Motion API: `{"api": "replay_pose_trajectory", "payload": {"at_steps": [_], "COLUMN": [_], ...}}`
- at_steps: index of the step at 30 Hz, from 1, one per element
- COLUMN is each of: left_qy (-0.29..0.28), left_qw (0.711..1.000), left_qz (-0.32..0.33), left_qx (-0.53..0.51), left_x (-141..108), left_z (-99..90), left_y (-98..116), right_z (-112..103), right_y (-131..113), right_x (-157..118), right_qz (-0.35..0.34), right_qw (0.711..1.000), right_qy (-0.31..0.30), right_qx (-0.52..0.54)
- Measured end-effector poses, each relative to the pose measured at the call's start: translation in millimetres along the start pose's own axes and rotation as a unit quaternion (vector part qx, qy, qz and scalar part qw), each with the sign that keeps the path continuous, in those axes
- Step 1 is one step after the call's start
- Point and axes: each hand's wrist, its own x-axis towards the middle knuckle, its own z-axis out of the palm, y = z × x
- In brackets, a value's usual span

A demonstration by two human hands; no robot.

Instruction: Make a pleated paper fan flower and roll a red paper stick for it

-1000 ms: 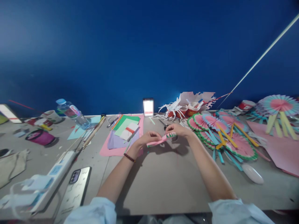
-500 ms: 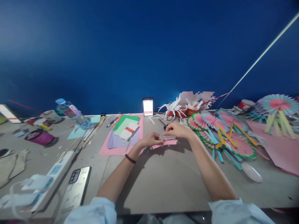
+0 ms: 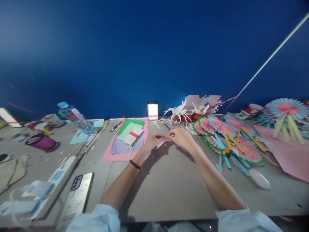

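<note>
Just beyond the middle of the table, a narrow folded strip of pink paper point(image 3: 161, 144) with a green edge shows between my two hands, mostly covered by fingers. My left hand point(image 3: 154, 142) is closed on it, thumb and fingertips pinching near its upper end. My right hand point(image 3: 181, 138) meets it from the other side, fingertips pinched at the same end, almost touching the left ones. A thin pale strand shows under the right fingers; whether they grip it too is unclear.
Coloured paper sheets point(image 3: 116, 156) lie left of my hands. Finished pink paper fans point(image 3: 248, 149) and a white computer mouse point(image 3: 260, 179) are at right. A phone point(image 3: 78, 196), a power strip point(image 3: 54, 183) and a tilted water bottle point(image 3: 76, 116) occupy the left. White shredded strips point(image 3: 180, 112) sit by the wall.
My right hand has come down and left to the pink paper. The left hand has lifted slightly, and the paper is now tilted and more covered by fingers.
</note>
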Motion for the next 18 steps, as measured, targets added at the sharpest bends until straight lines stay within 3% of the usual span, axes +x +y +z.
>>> {"api": "replay_pose_trajectory", "payload": {"at_steps": [11,18], "left_qy": [0.025,-0.018], "left_qw": [0.995,0.979], "left_qz": [0.022,-0.008], "left_qx": [-0.089,-0.201], "left_x": [2,0], "left_z": [-10.2,-18.5], "left_y": [-4,-7], "right_z": [1,4], "right_y": [0,5], "right_x": [0,4], "right_qz": [-0.035,-0.028], "right_qw": [0.999,0.999], "right_qy": [0.028,0.019], "right_qx": [0.028,0.042]}}
